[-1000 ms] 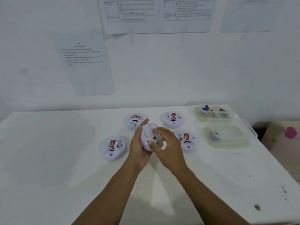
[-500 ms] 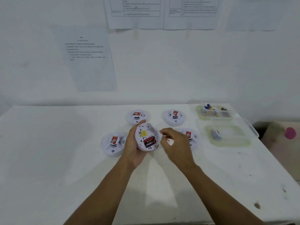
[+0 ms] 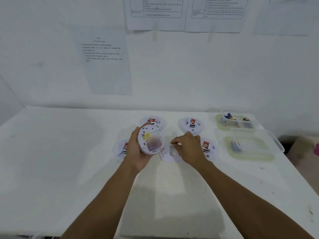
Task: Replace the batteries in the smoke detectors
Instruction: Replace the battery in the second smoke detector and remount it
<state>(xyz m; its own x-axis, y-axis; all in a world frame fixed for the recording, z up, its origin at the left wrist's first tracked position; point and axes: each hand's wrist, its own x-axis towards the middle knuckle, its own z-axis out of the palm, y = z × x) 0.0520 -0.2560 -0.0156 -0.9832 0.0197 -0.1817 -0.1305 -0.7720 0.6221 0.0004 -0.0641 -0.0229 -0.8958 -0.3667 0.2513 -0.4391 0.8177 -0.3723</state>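
Observation:
My left hand grips a white round smoke detector above the table, its back turned up to me. The back shows a yellow label and a blurred open battery bay. To its right, my right hand is low over the table with curled fingers holding the detector's white back cover, which rests on the tabletop. Several more detectors sit face up around my hands: back left, back right, right and left.
A white table stands against a white wall with taped paper sheets. At the back right, a clear tub holds several batteries. In front of it, a larger clear tub holds a battery. The table's right edge is close by.
My left hand turned the detector so its back faces me. My right hand pulled the back cover off and brought it down to the table on the right.

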